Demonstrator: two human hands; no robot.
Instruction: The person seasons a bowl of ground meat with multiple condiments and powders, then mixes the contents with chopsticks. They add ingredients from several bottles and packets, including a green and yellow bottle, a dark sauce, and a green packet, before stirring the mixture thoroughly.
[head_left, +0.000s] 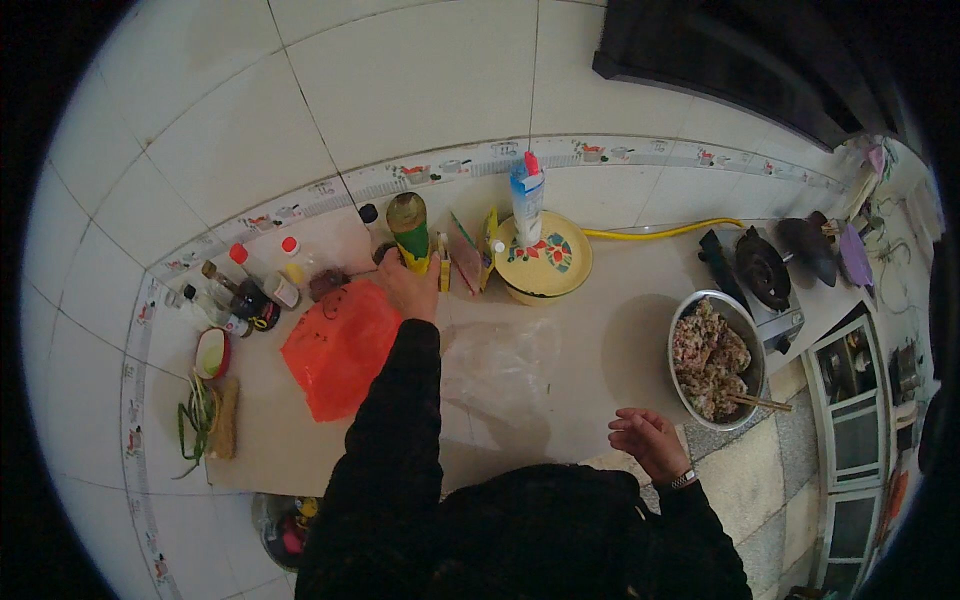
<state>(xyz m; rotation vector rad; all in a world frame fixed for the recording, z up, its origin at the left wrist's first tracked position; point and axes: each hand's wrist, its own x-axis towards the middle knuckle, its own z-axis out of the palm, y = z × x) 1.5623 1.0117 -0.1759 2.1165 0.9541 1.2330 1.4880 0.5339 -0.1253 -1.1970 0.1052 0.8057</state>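
Observation:
My left hand (409, 283) reaches to the back of the counter, its fingers and thumb at the lower part of a bottle with a green and yellow label (409, 229); whether they grip it is unclear. A dark round lid (385, 254) is by its fingertips. Beside that forearm lies a red plastic bag (341, 352). My right hand (649, 444), with a metal-banded watch, hangs empty with bent fingers over the counter's front edge. To its upper right, a metal bowl (672, 367) holds minced meat mixture (709, 352) and chopsticks (761, 403).
Seasoning bottles (255, 304), a red-rimmed bowl (212, 353) and green onions (196, 420) stand or lie at left. A blue-white carton (528, 202) rests on a yellow enamel lid (551, 274). A clear plastic bag (499, 360) lies mid-counter. A gas stove (780, 328) is at right, below a range hood (720, 67).

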